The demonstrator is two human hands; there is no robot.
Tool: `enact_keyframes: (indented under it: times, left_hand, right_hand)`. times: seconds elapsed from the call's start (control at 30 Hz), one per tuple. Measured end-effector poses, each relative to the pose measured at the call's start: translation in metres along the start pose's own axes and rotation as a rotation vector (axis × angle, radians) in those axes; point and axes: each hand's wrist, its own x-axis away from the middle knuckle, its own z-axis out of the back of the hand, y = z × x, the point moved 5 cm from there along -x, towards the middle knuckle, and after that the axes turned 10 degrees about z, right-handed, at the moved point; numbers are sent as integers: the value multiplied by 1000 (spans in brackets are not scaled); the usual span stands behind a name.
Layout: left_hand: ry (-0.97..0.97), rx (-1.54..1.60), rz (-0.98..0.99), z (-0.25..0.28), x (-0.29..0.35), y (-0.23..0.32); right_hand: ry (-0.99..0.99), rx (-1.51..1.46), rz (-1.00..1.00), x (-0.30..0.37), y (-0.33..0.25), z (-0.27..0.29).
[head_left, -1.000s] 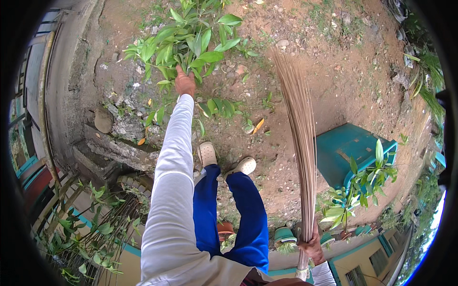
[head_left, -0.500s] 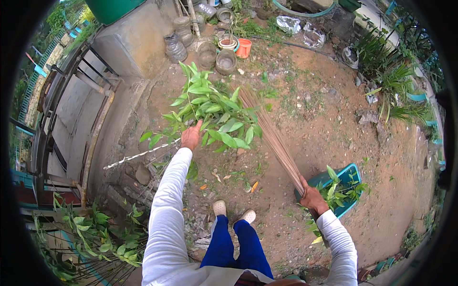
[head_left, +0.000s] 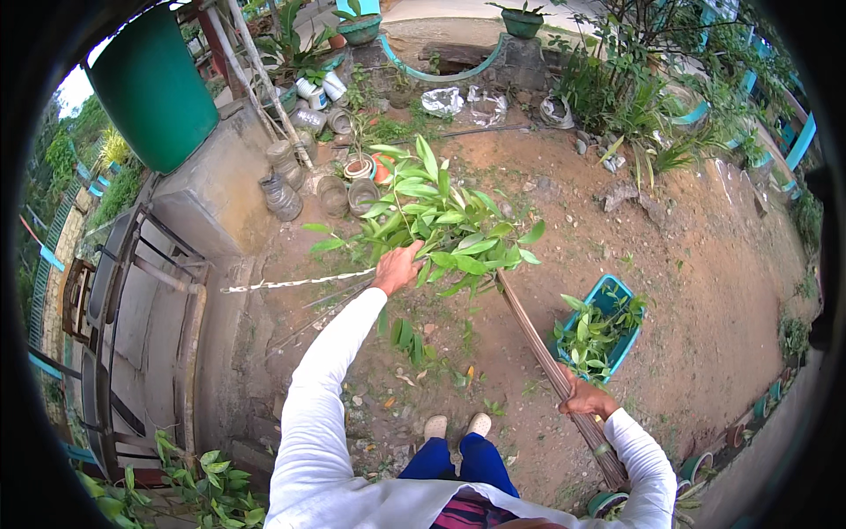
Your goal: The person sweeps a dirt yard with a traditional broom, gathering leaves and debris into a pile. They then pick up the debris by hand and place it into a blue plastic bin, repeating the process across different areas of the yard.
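Note:
My left hand [head_left: 399,267] is closed around a bunch of leafy green branches [head_left: 441,220] held out ahead of me. A pale speckled stick [head_left: 300,282] and thin darker stems stretch leftward from near that hand. My right hand [head_left: 589,396] grips a stick broom [head_left: 538,337] near its bound end, and the broom slants up and leftward. Its far bristles are hidden behind the leaves. Just beyond my right hand, a teal plastic bin [head_left: 628,342] stands on the ground with cut leafy stems [head_left: 592,331] in it.
Plastic jars and pots [head_left: 331,196] stand at the back left by a concrete block [head_left: 198,194] bearing a green drum [head_left: 154,93]. Metal railings [head_left: 196,353] run along the left. Leafy plants [head_left: 220,485] fill the lower left; rocks [head_left: 630,196] lie at right.
The view has tilted up. My left hand has carried the branches rightward, over the broom's far end. My right hand and the broom now sit lower, apart from the bin.

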Motion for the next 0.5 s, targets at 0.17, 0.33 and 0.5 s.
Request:
enact_keyframes:
  times: [0.17, 0.33, 0.5]
  left_hand:
    - [-26, -181, -351, 19, -16, 128]
    - [-107, -317, -513, 30, 17, 267]
    - [-84, -478, -749, 9, 59, 408]
  right_hand:
    - [117, -385, -86, 81, 50, -47]
    - [245, -705, -165, 180, 24, -86]
    - [376, -784, -103, 256, 57, -106]
